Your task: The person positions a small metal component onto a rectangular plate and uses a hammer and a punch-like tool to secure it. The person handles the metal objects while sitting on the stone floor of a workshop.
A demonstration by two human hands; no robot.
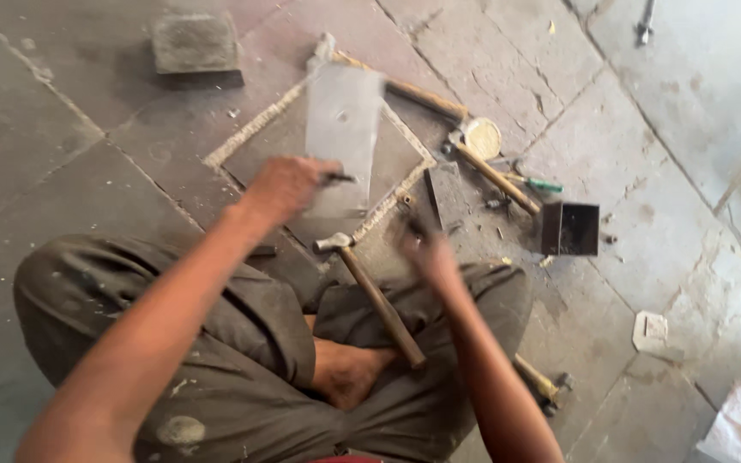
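I sit cross-legged on a stone floor. My left hand point(283, 187) grips the lower edge of a flat grey metal sheet point(342, 116), holding it up and blurred over a square metal plate point(280, 141) on the floor. My right hand point(426, 250) is blurred, fingers curled; a small dark thing seems pinched at its tip, but I cannot tell. A wooden-handled hammer point(376, 300) lies between my hands, head near the plate, handle toward my foot.
A stone block point(195, 43) lies at the back left. A second hammer point(482, 167), a round disc point(483, 137), a green-handled tool point(538, 183) and a dark open metal box point(570, 229) lie right of the plate. Another hammer point(542, 386) lies by my right knee.
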